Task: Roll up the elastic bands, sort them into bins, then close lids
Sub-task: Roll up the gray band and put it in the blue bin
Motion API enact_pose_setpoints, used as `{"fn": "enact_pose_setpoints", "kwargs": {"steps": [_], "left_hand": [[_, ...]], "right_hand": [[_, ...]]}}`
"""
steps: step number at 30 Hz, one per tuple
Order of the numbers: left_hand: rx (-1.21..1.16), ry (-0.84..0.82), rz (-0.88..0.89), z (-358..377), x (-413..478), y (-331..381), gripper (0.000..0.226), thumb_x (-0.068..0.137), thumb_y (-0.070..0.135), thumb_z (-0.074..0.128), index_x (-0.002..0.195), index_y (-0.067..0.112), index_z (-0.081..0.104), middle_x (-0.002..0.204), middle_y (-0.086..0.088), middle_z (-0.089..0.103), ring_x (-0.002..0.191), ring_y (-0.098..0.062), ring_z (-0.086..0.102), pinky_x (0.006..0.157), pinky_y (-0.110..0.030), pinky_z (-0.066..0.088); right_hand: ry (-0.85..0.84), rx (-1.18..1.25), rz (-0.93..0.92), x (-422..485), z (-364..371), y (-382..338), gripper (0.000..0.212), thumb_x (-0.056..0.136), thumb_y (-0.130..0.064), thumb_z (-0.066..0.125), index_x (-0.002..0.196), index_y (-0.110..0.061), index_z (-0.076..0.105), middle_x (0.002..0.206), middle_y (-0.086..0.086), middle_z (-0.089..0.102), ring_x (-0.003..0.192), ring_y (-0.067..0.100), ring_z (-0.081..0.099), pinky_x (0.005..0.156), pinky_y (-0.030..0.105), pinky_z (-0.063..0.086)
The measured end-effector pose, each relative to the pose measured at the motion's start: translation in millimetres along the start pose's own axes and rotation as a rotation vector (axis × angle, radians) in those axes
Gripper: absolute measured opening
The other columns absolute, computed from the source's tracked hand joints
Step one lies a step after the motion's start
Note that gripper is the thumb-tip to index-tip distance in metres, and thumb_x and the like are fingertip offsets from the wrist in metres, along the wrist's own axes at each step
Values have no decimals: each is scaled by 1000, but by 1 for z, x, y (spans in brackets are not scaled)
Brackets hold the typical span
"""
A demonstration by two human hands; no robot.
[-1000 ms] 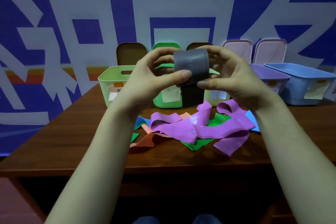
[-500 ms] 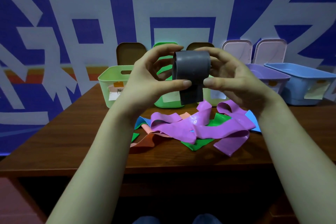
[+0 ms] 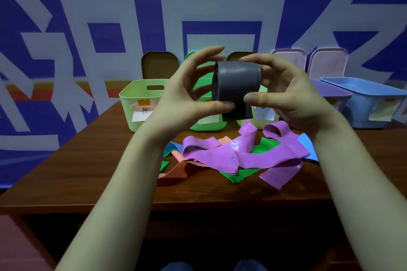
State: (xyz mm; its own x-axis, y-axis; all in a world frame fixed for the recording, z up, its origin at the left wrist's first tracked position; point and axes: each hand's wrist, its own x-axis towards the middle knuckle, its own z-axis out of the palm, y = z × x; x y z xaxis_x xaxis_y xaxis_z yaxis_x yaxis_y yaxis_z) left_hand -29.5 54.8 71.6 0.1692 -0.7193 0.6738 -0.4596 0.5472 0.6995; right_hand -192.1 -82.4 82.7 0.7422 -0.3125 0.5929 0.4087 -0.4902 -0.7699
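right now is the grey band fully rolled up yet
Not fully: the grey band is mostly wound into a roll, but a short tail hangs loose beneath it.

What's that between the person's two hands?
A grey elastic band, mostly rolled with a short tail hanging, pinched by the left hand and right hand; head view.

You held the grey band roll (image 3: 236,82) between your left hand (image 3: 187,94) and right hand (image 3: 286,97) above the loose bands (image 3: 237,154).
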Motion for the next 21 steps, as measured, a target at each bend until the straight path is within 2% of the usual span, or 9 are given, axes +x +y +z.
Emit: {"fn": "enact_pose_setpoints", "kwargs": {"steps": [3, 7, 9, 11, 17, 21], "left_hand": [[-8, -58, -76, -3, 2, -2, 77, 72, 5, 79, 136, 23, 42, 137, 1, 48, 125, -12, 50, 97, -35, 51], [-114, -35, -137, -1, 2, -1, 43, 79, 29, 69, 120, 31, 55, 123, 6, 61, 114, -13, 61, 91, -34, 54], [-117, -8, -151, 0, 4, 1, 35, 78, 36, 67, 113, 33, 59, 118, 4, 64, 111, -15, 63, 87, -32, 55], [-109, -23, -158, -2, 4, 2, 38, 76, 38, 67, 113, 33, 60, 119, -1, 64, 110, -18, 64, 85, -33, 55], [-29, -57, -199, -6, 5, 5, 48, 76, 28, 76, 121, 27, 58, 120, -1, 63, 109, -16, 64, 91, -36, 54], [-1, -26, -197, -4, 4, 10, 51, 68, 30, 76, 116, 26, 59, 114, 3, 67, 103, -11, 67, 86, -29, 55]], "right_hand": [[2, 15, -38, 0, 1, 1, 62, 61, -27, 82, 117, -27, 58, 121, -1, 61, 120, 23, 55, 88, 33, 54], [-11, -25, -53, 0, 3, 0, 65, 59, -13, 82, 118, -22, 55, 126, 3, 56, 122, 20, 53, 89, 34, 54], [-22, -26, -60, -1, 3, 1, 67, 62, 0, 82, 119, -20, 54, 128, 6, 54, 124, 21, 52, 89, 32, 53], [-23, -22, -68, -1, 4, 1, 62, 66, 4, 76, 120, -18, 53, 129, 9, 53, 124, 21, 52, 89, 32, 53], [-27, -57, -89, -4, 5, 0, 63, 67, 3, 77, 121, -17, 52, 129, 5, 54, 126, 19, 51, 93, 30, 52], [-54, -15, -110, -4, 4, 1, 62, 65, -6, 75, 121, -18, 51, 128, 4, 54, 128, 21, 49, 95, 33, 51]]}}
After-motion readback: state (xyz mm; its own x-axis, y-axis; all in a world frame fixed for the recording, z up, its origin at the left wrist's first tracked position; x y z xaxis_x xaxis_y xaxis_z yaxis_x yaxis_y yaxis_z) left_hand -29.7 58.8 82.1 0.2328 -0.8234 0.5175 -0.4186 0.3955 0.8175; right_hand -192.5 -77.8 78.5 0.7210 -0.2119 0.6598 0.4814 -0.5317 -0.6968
